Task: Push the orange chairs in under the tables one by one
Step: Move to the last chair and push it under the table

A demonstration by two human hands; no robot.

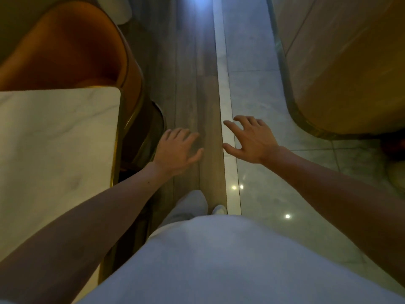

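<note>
1. Orange chair (65, 51) stands upper left, with a smooth, rounded shell back; its front edge is hidden under the table's far edge.
2. White veined marble table (54, 139), with a brass-coloured rim and a rounded corner, borders the aisle's left side.
3. Left hand (177, 148) and right hand (249, 137) hover over the floor, fingers spread and loosely bent, holding nothing.
4. Wood-grain planks (192, 73) and glossy pale tiles (252, 84) run as an open aisle to a curved tan partition (350, 73) at the right.

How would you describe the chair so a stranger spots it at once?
Start at the white marble table on the left. Just past its far edge sits the orange chair, seat partly hidden by the tabletop, curved back edged in brass. It is the only deep orange thing; the curved wall on the right is paler tan.
</note>
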